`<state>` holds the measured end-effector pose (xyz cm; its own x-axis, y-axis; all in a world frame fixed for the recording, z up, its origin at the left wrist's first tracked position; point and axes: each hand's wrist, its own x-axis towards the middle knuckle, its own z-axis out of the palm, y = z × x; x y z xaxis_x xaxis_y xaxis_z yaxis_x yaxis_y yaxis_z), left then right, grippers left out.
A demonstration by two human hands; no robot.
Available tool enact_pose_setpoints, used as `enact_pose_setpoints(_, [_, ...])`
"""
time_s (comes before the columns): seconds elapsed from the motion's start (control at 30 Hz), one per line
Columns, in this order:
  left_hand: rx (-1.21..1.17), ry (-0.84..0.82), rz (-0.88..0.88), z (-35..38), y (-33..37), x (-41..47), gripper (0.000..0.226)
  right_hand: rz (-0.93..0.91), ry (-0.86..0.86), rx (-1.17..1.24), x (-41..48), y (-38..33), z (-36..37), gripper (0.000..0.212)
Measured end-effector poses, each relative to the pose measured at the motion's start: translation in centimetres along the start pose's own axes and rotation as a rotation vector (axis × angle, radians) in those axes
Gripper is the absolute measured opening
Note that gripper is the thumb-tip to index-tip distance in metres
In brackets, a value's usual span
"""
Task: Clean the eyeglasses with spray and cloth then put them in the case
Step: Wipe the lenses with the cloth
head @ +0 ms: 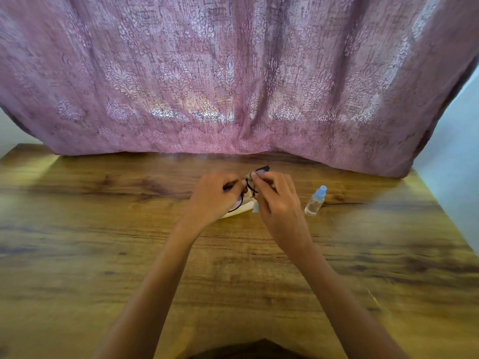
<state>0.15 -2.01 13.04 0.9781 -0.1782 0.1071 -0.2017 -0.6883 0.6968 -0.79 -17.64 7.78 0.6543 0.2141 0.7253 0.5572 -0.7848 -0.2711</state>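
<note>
A wood-grain desk (103, 229) in warm brown, streaked with darker bands, fills the lower half of the view and runs back to a mauve curtain (233, 73). The curtain has a raised floral pattern, hangs in folds, and its hem meets the desk's far edge. Pale wall (456, 151) shows at the right of the curtain, and a small patch at the far left. Both bare forearms reach in from the near edge and meet just above the middle of the desk, where the glasses (262, 170) are held off the surface between the two hands. The left hand (215, 195) grips one side of the dark frame with curled fingers (228, 182). The right hand (277, 200) pinches a cloth (255, 207) around the other lens, and a pale corner of the cloth hangs below the palm. Under the hands lies a pale flat object (238, 211), too hidden to identify. A small clear bottle (315, 202) with a light blue cap stands on the desk just right of the right hand, apart from it.
</note>
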Motion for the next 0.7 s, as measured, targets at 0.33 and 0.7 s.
enact_pose_setpoints(0.33, [-0.070, 0.047, -0.037, 0.2, -0.6, 0.1, 0.025, 0.052, 0.025, -0.008, -0.9, 0.4, 0.1, 0.027])
enact_pose_setpoints(0.7, [-0.025, 0.026, -0.065, 0.4, -0.4, -0.1, 0.024, 0.058, 0.007, -0.002, 0.6, 0.3, -0.2, 0.030])
